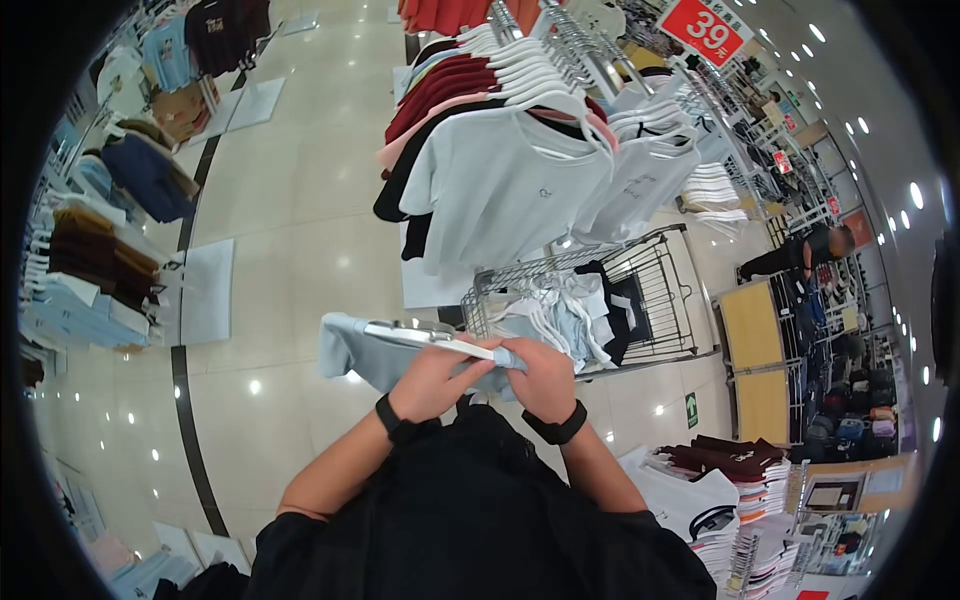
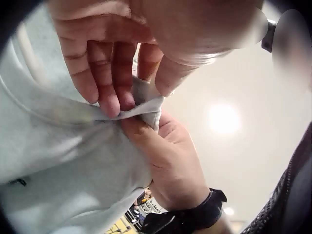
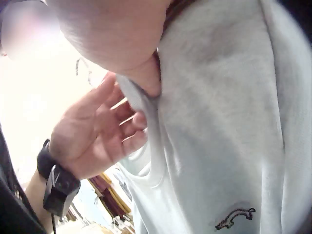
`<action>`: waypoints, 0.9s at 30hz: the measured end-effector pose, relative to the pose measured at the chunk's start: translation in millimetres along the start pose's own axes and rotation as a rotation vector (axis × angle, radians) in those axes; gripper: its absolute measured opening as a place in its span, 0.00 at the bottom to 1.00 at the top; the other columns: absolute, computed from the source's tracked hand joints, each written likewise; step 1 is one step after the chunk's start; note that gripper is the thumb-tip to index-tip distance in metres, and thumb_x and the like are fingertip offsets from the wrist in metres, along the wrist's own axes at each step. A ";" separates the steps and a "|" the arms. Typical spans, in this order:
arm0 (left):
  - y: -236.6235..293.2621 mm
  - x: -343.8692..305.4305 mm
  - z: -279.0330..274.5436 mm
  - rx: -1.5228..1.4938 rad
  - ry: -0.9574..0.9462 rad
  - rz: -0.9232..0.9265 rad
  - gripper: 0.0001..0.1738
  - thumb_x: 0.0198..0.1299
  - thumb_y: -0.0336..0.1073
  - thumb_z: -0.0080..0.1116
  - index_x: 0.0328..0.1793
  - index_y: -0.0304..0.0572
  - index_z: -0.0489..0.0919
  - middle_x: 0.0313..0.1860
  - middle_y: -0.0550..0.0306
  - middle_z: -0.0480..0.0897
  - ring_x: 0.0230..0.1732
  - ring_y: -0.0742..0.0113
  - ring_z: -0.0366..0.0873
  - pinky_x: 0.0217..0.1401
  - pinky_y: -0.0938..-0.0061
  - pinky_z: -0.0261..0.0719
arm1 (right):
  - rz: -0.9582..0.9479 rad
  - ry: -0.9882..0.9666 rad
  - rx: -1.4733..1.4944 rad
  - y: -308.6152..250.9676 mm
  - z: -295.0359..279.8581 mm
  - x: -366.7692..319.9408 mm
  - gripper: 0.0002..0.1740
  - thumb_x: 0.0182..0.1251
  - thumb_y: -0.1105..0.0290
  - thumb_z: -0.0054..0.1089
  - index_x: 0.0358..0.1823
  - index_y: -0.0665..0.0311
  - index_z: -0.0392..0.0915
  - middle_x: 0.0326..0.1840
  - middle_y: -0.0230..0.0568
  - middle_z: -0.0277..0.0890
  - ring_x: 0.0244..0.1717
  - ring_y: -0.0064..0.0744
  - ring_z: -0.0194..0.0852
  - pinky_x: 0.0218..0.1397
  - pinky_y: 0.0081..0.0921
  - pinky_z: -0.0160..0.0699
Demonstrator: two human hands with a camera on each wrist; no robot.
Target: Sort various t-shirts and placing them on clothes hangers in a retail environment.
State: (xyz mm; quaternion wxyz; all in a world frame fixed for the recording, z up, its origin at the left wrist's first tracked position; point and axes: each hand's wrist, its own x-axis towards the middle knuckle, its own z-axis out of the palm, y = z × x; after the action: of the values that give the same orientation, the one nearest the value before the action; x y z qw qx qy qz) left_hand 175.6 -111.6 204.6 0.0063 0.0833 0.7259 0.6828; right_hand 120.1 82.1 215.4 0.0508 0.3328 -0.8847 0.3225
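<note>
In the head view a pale blue-grey T-shirt (image 1: 350,350) on a white hanger (image 1: 445,340) is held out in front of the chest. My left hand (image 1: 435,382) pinches its cloth near the neckline. Beside it, my right hand (image 1: 545,382) grips the same shirt at the shoulder end. The left wrist view has both hands meeting at a fold of the cloth (image 2: 73,161), fingers on one side and a thumb on the other. A small dark dog-shaped motif (image 3: 236,218) shows on the shirt front in the right wrist view.
A wire shopping cart (image 1: 660,345) with clothes and hangers inside stands just ahead to the right. Behind it is a rack of T-shirts (image 1: 500,180) under a red price sign (image 1: 705,35). More shirts (image 1: 700,490) hang at lower right. A person (image 1: 815,250) stands farther off.
</note>
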 end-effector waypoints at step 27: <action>-133.8 110.1 120.1 0.103 0.133 -0.517 0.11 0.72 0.33 0.59 0.54 0.34 0.83 0.38 0.60 0.86 0.41 0.76 0.81 0.47 0.78 0.80 | 0.247 0.755 -0.145 520.4 -317.3 104.5 0.14 0.74 0.67 0.63 0.54 0.67 0.80 0.43 0.42 0.83 0.45 0.32 0.79 0.53 0.28 0.76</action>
State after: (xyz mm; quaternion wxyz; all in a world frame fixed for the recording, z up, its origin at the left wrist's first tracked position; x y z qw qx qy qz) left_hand 66.8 14.3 75.2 0.1283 -0.1497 0.7557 0.6245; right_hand -323.9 512.6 217.6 0.3566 0.0778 -0.8575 0.3625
